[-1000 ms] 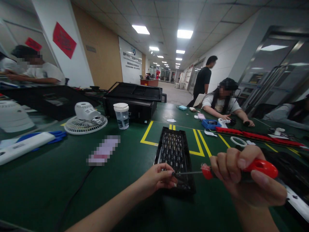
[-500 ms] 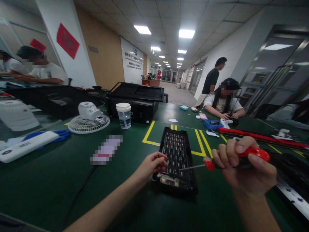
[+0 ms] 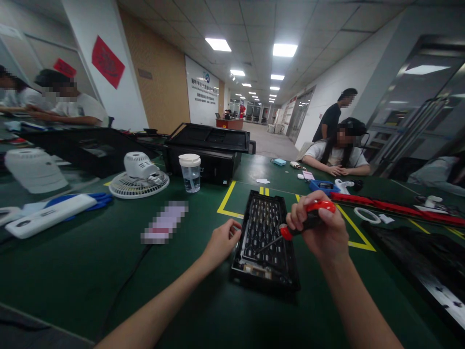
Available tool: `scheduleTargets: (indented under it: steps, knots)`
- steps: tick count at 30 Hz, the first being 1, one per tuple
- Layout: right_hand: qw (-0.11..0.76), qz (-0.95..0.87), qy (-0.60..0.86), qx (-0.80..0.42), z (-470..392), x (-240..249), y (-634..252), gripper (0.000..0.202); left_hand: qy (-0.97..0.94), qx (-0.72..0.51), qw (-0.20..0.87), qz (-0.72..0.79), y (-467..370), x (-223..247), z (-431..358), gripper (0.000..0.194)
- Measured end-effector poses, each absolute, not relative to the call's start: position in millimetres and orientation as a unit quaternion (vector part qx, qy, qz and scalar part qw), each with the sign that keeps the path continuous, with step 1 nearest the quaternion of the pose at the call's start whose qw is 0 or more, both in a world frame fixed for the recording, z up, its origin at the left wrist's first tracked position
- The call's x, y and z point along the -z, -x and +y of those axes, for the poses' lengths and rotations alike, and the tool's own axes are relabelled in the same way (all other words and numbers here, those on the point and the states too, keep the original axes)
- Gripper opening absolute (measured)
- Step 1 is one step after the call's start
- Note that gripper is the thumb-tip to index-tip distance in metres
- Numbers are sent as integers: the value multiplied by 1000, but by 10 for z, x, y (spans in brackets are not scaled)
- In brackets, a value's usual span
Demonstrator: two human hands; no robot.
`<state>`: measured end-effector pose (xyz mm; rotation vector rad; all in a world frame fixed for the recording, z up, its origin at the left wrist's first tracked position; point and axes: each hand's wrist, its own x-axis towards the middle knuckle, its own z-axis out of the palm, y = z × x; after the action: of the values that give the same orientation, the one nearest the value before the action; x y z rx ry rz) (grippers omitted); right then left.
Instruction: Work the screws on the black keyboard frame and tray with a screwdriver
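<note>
A black rectangular part (image 3: 269, 276) with a honeycomb-like grid lies on the green table. My right hand (image 3: 323, 228) grips a red and black screwdriver (image 3: 308, 218) above its right side, the thin shaft slanting down to the left over the grid. Whether the tip touches the grid cannot be made out. At the part's left edge is my left hand (image 3: 223, 242), its fingers curled and close together; what they hold, if anything, is hidden.
A lidded cup (image 3: 191, 177), a white fan piece (image 3: 140, 182) and a large black case (image 3: 207, 155) stand behind on the left. Long black parts (image 3: 417, 261) lie at the right. A person (image 3: 337, 155) sits across the table.
My right hand has moved left and slightly down with the screwdriver, nearer the black part. My left hand has drawn back from over the part to its left edge.
</note>
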<state>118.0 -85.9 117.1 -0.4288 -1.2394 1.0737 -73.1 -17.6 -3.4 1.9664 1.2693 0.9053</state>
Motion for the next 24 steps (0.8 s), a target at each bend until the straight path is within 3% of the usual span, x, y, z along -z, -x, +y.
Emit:
scheduleTargets:
  steps: [5, 10, 24]
  knots:
    - [638, -566, 195, -484, -778, -1023, -1065, 8, -774, -286, 242, 511, 738, 151, -150, 23]
    - [622, -578, 212, -485, -732, -920, -998, 7, -790, -221, 239, 519, 709, 231, -154, 33]
    - [607, -579, 223, -497, -642, -779, -961, 7, -807, -191, 238, 506, 661, 173, -212, 34]
